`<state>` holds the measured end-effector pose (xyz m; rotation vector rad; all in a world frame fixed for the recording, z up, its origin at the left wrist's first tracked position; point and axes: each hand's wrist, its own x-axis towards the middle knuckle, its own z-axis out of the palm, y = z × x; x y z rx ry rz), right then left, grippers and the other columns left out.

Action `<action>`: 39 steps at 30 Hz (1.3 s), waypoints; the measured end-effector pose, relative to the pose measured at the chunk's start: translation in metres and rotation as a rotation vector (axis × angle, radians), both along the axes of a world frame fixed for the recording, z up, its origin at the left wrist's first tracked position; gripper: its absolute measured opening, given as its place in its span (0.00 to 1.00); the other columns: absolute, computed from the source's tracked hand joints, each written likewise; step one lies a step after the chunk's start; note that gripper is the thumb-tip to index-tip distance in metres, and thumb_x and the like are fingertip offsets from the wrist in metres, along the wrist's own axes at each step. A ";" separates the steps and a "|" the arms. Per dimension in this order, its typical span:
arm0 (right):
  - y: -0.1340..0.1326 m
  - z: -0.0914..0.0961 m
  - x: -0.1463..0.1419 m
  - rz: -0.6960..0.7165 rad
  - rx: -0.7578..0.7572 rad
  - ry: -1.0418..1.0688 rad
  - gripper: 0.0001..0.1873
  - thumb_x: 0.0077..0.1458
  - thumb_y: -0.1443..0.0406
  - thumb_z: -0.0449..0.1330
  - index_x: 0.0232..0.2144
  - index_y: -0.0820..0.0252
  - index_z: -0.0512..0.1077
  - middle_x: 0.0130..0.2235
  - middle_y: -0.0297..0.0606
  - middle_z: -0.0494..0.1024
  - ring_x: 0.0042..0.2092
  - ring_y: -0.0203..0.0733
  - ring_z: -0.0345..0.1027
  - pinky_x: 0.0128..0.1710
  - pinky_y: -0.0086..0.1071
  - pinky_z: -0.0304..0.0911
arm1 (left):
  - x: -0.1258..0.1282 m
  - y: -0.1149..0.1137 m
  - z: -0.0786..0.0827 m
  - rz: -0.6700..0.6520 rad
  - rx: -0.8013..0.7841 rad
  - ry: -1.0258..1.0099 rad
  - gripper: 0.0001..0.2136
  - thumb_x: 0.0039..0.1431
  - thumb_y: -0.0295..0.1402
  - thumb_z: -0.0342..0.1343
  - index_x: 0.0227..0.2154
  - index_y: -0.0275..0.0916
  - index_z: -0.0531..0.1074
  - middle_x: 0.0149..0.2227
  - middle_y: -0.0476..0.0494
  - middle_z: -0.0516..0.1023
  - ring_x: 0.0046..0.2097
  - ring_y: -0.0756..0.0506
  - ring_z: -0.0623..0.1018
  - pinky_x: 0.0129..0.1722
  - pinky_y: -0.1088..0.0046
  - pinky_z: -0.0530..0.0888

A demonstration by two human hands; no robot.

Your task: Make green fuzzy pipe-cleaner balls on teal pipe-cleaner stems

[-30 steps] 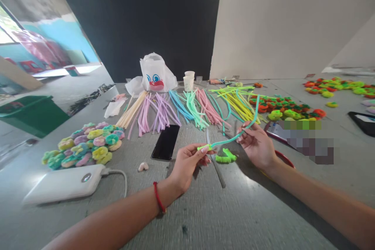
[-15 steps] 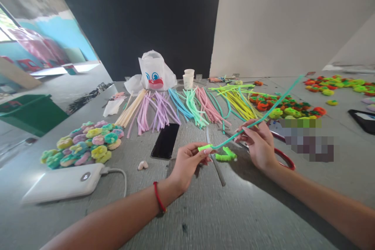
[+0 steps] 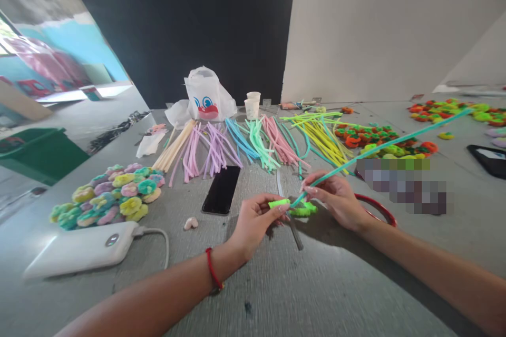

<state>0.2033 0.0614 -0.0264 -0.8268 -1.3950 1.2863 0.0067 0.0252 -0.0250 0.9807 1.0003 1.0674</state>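
Observation:
My left hand (image 3: 259, 221) pinches a short bright-green fuzzy pipe cleaner piece (image 3: 279, 204) together with the lower end of a long teal pipe cleaner (image 3: 379, 146). My right hand (image 3: 334, 195) grips the teal pipe cleaner a little above that end, between thumb and fingers. From there its free length slants up and away to the right. On the table below lies a bent bright-green pipe cleaner piece (image 3: 303, 212), partly hidden by the teal one. Beside it is a thin grey strip (image 3: 295, 234). Red-handled scissors (image 3: 381, 208) rest behind my right hand, mostly covered.
Bundles of coloured pipe cleaners (image 3: 217, 150) lie in a row across the table. A black phone (image 3: 222, 189), a white power bank (image 3: 83, 250) and a pile of fuzzy pastel flowers (image 3: 113, 197) are on the left. Orange-green fuzzy pieces (image 3: 379, 137) lie right. Paper cups (image 3: 252, 106) stand behind.
My right hand has slid down and left along the teal pipe cleaner, closer to my left hand. The teal length now leans lower and farther right. My left hand has barely moved.

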 end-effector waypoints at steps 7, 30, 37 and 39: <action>-0.006 0.002 -0.001 0.209 0.097 -0.305 0.09 0.50 0.60 0.65 0.27 0.60 0.75 0.28 0.34 0.73 0.32 0.35 0.67 0.32 0.29 0.62 | 0.000 0.000 -0.001 -0.112 0.086 0.021 0.15 0.47 0.40 0.64 0.30 0.32 0.72 0.23 0.47 0.75 0.26 0.53 0.73 0.28 0.77 0.70; -0.007 0.007 -0.002 0.374 -0.025 -0.275 0.12 0.49 0.59 0.66 0.24 0.62 0.72 0.22 0.29 0.69 0.24 0.30 0.62 0.24 0.25 0.56 | -0.002 -0.012 -0.005 -0.205 0.661 0.600 0.09 0.61 0.35 0.51 0.31 0.36 0.71 0.28 0.47 0.71 0.31 0.50 0.69 0.33 0.74 0.64; -0.008 0.008 -0.002 0.371 0.011 -0.255 0.12 0.50 0.60 0.65 0.23 0.62 0.71 0.21 0.29 0.68 0.23 0.31 0.61 0.24 0.26 0.55 | -0.002 -0.014 -0.003 -0.197 0.685 0.632 0.06 0.59 0.31 0.53 0.31 0.36 0.72 0.28 0.46 0.72 0.29 0.50 0.69 0.31 0.74 0.64; -0.007 0.008 -0.002 0.386 0.034 -0.257 0.12 0.51 0.60 0.64 0.22 0.62 0.71 0.21 0.30 0.68 0.23 0.31 0.61 0.24 0.27 0.54 | -0.002 -0.014 -0.002 -0.210 0.683 0.634 0.05 0.58 0.30 0.54 0.30 0.36 0.72 0.27 0.47 0.72 0.28 0.50 0.69 0.31 0.74 0.64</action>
